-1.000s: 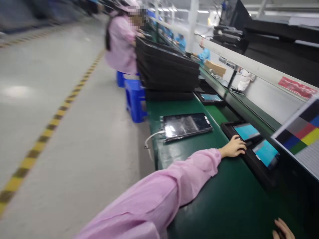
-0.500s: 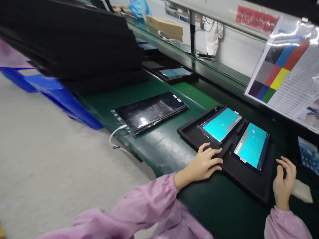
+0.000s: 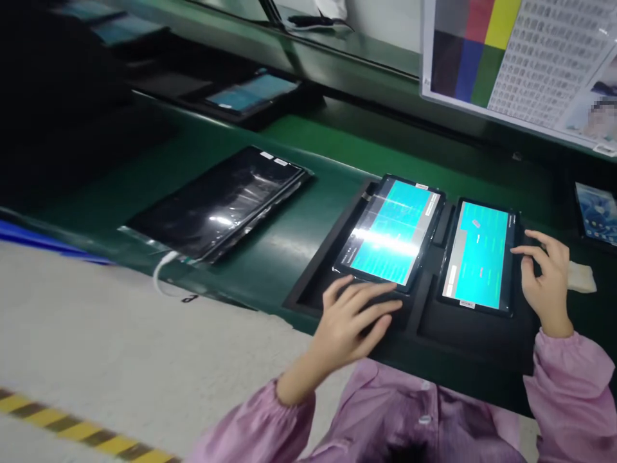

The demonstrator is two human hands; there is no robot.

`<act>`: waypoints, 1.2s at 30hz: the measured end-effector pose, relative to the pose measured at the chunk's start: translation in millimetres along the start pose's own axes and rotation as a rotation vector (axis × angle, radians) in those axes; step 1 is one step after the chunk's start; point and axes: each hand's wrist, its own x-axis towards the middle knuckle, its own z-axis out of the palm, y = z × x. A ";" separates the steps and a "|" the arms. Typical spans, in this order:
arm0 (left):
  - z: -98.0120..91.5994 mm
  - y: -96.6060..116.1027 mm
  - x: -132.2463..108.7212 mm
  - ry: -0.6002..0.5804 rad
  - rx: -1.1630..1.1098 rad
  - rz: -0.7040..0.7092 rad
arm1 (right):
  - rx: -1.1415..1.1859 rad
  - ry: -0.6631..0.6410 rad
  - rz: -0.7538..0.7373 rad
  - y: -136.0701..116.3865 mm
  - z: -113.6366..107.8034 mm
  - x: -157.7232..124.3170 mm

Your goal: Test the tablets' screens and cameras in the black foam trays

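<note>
Two tablets with lit cyan screens rest in a black tray [image 3: 313, 283] on the green bench. My left hand [image 3: 354, 318] is open, fingers spread, over the near edge of the left tablet [image 3: 393, 231]; whether the fingertips touch it I cannot tell. Beside the right edge of the right tablet [image 3: 479, 257] is my right hand [image 3: 547, 276], open with fingers bent and apart, holding nothing. A bright glare crosses the left screen. Behind the right hand lies a small pale block [image 3: 581, 277], partly hidden.
A stack of dark tablets in clear film [image 3: 216, 202] lies to the left, with a white cable [image 3: 161, 273] at its near end. Another lit tablet [image 3: 255, 90] sits farther back. At right is a phone-like screen [image 3: 598, 212]. A colour chart sheet [image 3: 482, 51] hangs behind.
The view has turned and tilted down, so the bench things appear shifted left. My left hand has moved to the left tablet's near edge. The right hand has come closer to the right tablet.
</note>
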 end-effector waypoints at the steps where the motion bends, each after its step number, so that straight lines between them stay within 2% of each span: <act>1: -2.3 -10.4 10.0 -0.019 0.052 0.023 | -0.006 -0.006 -0.018 -1.9 -1.0 5.7; 3: -3.9 -28.4 32.3 -0.075 0.151 0.074 | 0.006 0.016 -0.040 -2.5 1.2 14.9; 6: 2.6 -46.0 64.6 -0.143 0.202 0.151 | 0.060 0.116 -0.020 4.4 14.7 18.6; 10: 19.5 -57.1 88.7 -0.237 0.171 0.210 | 0.073 0.058 0.061 17.6 34.0 10.0; 13: 27.1 -62.7 90.7 -0.320 0.177 0.191 | 0.077 0.058 0.131 22.3 37.2 4.9; 15: 27.8 -66.9 88.7 -0.340 0.181 0.100 | 0.088 0.055 0.157 23.2 36.0 3.9; 17: 25.4 -71.9 86.9 -0.272 0.214 -0.051 | 0.100 0.033 0.182 23.8 34.8 3.7; 20: 19.8 -80.0 86.2 -0.069 0.281 -0.301 | 0.115 0.018 0.236 25.2 34.4 3.4; 23: 16.8 -84.9 85.9 0.054 0.264 -0.439 | 0.125 0.017 0.267 26.4 34.7 3.3; 25: 16.9 -85.1 85.5 0.057 0.224 -0.445 | 0.127 0.014 0.287 26.5 34.7 3.8; 36: 19.2 -76.0 86.9 -0.146 0.134 -0.251 | 0.123 0.005 0.308 29.6 35.2 3.1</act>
